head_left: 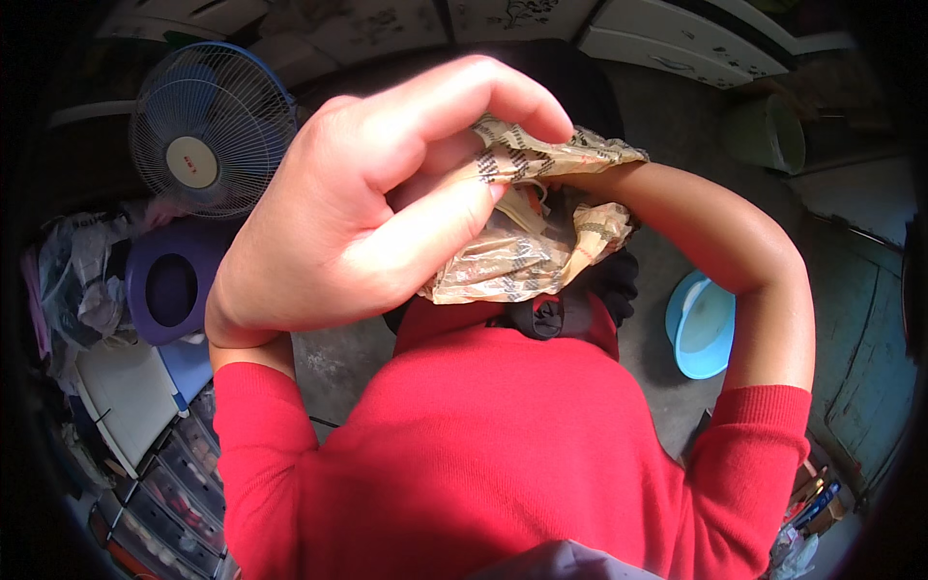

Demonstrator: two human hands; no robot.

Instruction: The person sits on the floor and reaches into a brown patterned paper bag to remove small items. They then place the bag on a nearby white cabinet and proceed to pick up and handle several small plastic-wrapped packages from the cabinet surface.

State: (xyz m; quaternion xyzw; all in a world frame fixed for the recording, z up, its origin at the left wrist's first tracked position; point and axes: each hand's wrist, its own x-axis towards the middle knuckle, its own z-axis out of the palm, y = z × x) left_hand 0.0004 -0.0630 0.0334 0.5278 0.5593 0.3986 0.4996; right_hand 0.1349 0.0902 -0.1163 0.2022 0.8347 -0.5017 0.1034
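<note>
My left hand (348, 210) is raised close to the camera and grips the rim of a crinkled, tan plastic bag (500, 264) between thumb and fingers. Dark and red print runs over the bag. From the other side my right forearm (696, 214) reaches in through the bag's opening. My right hand is hidden inside, so what its fingers hold cannot be seen. Pale, strap-like pieces (523, 209) show within the opening. The bag is held over my lap, in front of my red top (493, 413).
A caged electric fan (210, 130) stands at upper left, above a purple plastic seat-like piece (167, 283). Clear drawers (177, 500) stand at lower left. On the floor at right sits a blue basin (699, 326). A pale bucket (768, 134) lies farther off, near white cabinets (674, 51).
</note>
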